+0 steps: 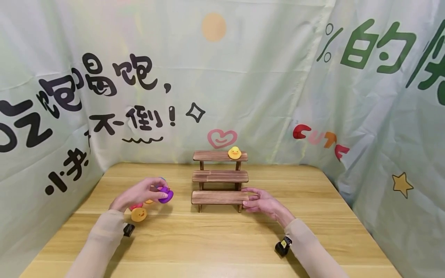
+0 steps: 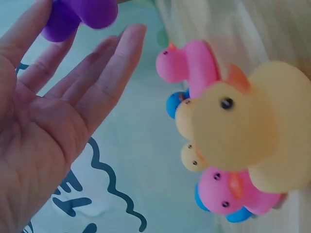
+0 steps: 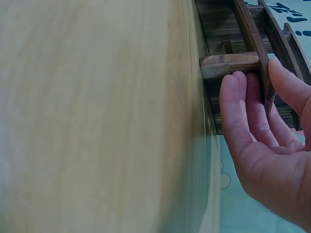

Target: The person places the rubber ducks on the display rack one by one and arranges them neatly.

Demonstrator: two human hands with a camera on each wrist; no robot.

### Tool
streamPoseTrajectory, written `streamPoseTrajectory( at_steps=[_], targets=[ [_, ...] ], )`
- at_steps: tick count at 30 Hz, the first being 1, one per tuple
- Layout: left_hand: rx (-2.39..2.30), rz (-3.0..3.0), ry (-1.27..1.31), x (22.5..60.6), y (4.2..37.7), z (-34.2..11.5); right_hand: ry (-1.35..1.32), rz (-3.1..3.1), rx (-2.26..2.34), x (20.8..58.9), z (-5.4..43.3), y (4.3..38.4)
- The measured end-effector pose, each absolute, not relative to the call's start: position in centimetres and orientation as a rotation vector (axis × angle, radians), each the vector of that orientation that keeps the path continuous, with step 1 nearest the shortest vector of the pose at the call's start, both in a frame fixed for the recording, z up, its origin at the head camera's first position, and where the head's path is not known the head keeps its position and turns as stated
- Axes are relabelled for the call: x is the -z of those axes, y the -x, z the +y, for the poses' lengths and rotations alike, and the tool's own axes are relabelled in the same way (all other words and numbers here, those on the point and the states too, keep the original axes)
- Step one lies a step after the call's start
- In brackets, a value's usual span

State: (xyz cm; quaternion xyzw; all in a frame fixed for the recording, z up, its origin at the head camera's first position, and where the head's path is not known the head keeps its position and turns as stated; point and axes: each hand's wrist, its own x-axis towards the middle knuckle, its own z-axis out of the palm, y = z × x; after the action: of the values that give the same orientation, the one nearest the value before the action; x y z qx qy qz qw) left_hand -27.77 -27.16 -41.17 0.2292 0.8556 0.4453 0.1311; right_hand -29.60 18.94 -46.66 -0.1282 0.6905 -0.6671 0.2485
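Note:
My left hand [image 1: 140, 193] pinches a purple rubber duck [image 1: 166, 195] between thumb and fingers, held over the table left of a wooden three-step stand [image 1: 219, 197]. In the left wrist view only the purple duck's lower part shows at the top edge. At the right end of the stand's lowest step, my right hand [image 1: 265, 204] grips the board. The right wrist view has its thumb [image 3: 286, 80] on the upper side and fingers [image 3: 235, 107] underneath. A yellow duck [image 1: 234, 153] sits toward the right on the top step.
More ducks stand beneath and beside the left hand, partly hidden by it: an orange-yellow duck [image 1: 138, 214] in front, pink ducks [image 2: 197, 63] and a blue one [image 2: 176, 105] among them. A printed cloth [image 1: 264, 96] hangs around the wooden table [image 1: 208, 243].

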Motion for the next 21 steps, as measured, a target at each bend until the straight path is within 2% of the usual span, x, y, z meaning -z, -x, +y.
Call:
streamPoseTrajectory(
  at_steps=[21],
  targets=[
    [-1.397, 2.478, -0.659, 39.4, 29.3, -24.1, 0.351, 1.88, 1.819, 46.7, 18.9, 29.6]
  ],
)
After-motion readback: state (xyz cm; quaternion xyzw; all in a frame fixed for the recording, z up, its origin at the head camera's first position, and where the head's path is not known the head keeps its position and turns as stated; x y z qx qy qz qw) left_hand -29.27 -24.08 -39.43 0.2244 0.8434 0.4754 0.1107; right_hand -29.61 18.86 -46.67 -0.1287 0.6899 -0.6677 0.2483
